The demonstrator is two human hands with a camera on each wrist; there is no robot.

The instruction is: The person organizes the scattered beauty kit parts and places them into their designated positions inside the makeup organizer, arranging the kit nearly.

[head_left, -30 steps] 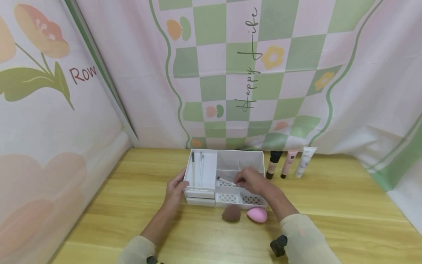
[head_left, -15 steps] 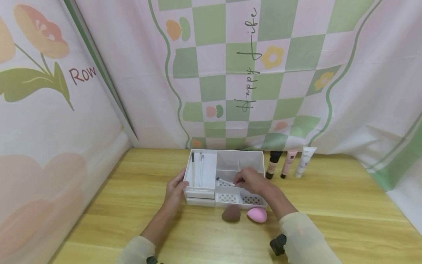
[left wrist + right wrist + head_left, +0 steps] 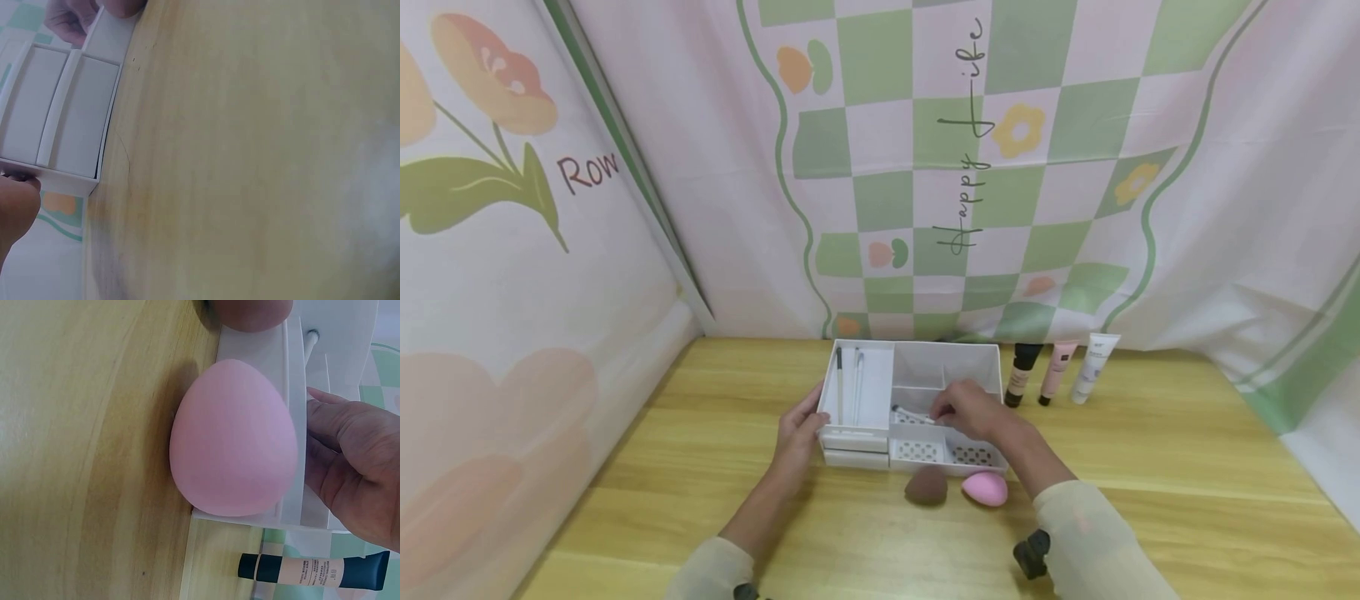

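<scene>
A white makeup organizer (image 3: pixel 856 444) stands on the table, with two drawers at its front left and open compartments on the right. My left hand (image 3: pixel 797 432) grips its left side, thumb at the front corner. My right hand (image 3: pixel 973 411) reaches into a middle compartment and pinches a small makeup brush (image 3: pixel 913 413) by its white handle; the dark tip points left. In the right wrist view the fingertips are partly hidden behind the organizer's wall. Two slim makeup brushes, one dark-ended (image 3: pixel 840 387) and one pale (image 3: pixel 859 387), lie in the top left tray.
A brown makeup sponge (image 3: pixel 927 486) and a pink makeup sponge (image 3: pixel 985 489) sit before the organizer's front wall. To its right stand a black-capped tube (image 3: pixel 1021 375), a pink tube (image 3: pixel 1057 372) and a white tube (image 3: pixel 1095 369). A patterned curtain (image 3: pixel 880 200) hangs behind.
</scene>
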